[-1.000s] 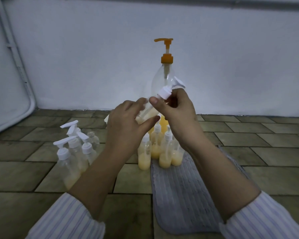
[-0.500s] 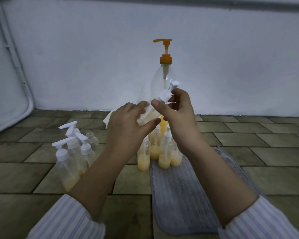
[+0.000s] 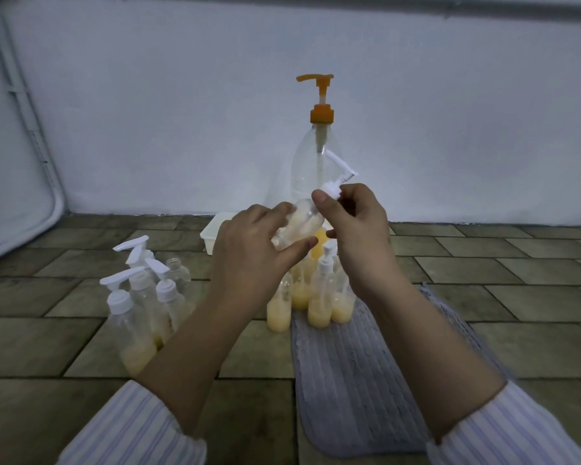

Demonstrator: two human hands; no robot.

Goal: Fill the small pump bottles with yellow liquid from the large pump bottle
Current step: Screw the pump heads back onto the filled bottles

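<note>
The small pump bottle [image 3: 301, 223] is held tilted in the air in front of the large pump bottle [image 3: 316, 169], above the far end of the grey mat [image 3: 359, 370]; yellow liquid sits in its lower part. The left hand [image 3: 252, 253] grips its body, thumb and fingers curled round it. The right hand [image 3: 356, 229] pinches the white pump cap [image 3: 331, 189] at the neck between thumb and fingertips. The step in hand looks like screwing the cap on, though whether it is being tightened or loosened I cannot tell from this angle. If it is closing, the next move calls for turning the cap until it seats while the left hand keeps the body from spinning, then standing the bottle with the filled bottles [image 3: 319, 307] at the mat's far edge. Capped bottles [image 3: 141, 297] cluster on the tiled floor [image 3: 47, 347] to the left, and a white tray [image 3: 212, 236] lies near the wall.
</note>
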